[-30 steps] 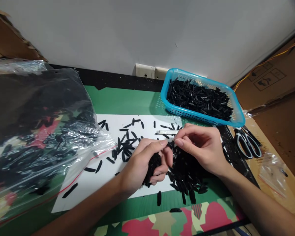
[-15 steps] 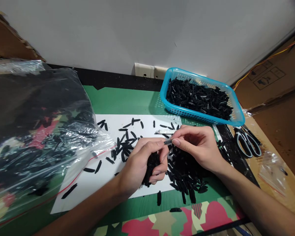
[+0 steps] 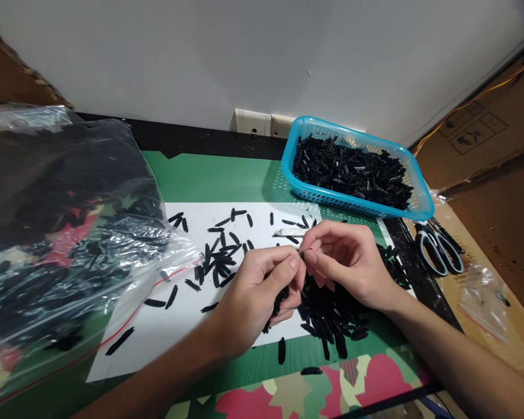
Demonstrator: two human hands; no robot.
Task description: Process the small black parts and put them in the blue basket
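Observation:
My left hand [image 3: 253, 294] is curled around a clump of thin black strips [image 3: 280, 299] in its palm. Its thumb and forefinger meet at a small dark strip [image 3: 302, 254], which is mostly covered by fingers. From the other side, the thumb and forefinger of my right hand [image 3: 353, 262] pinch the same strip. Beneath my right hand lies a dense pile of black strips [image 3: 332, 326]. More loose strips [image 3: 220, 262] are scattered over a white sheet [image 3: 166, 343] left of my hands. A narrow whitish piece [image 3: 290, 233] lies just beyond the fingertips.
A blue plastic basket [image 3: 288, 169] full of black strips stands at the back right. On the left, a large clear zip bag [image 3: 91, 233] holds black material. Scissors [image 3: 436, 250] and a small clear bag [image 3: 484, 302] lie on the right, near cardboard boxes [image 3: 480, 139].
My hands have closed in on each other, and the pinched strip, visible before between the fingertips, is now mostly hidden. The left hand has turned slightly, covering more of its clump.

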